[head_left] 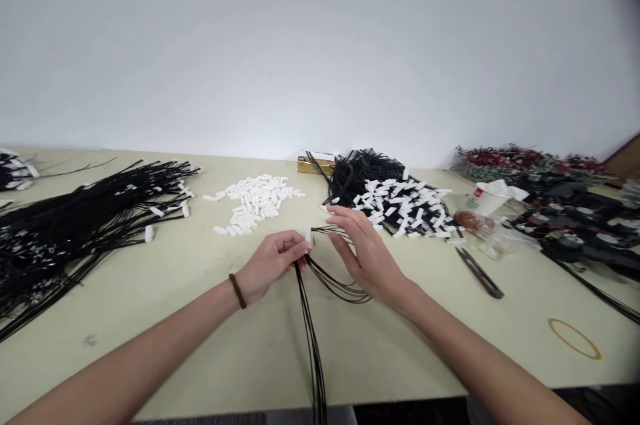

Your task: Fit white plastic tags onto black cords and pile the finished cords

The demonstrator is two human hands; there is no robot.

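Observation:
My left hand [277, 257], with a brown band at its wrist, is closed in a pinch on a white plug connector [308, 236] above the table. Thin black wires [309, 325] run from the connector down past the table's front edge, and others loop out to the right. Beside that loop is my right hand [365, 253], fingers apart and slightly curved, passing over some of the wires. Nothing shows in its grasp. Behind my hands lies a loose pile of small white connector housings [255, 201].
Bundled black cables [100, 218] cover the left. At the back right are cables with white connectors [405, 208] and a gold box [303, 163]. Thread snips [479, 271], a paper cup [485, 199], a plastic bag [500, 239] and a yellow ring [575, 338] lie further right.

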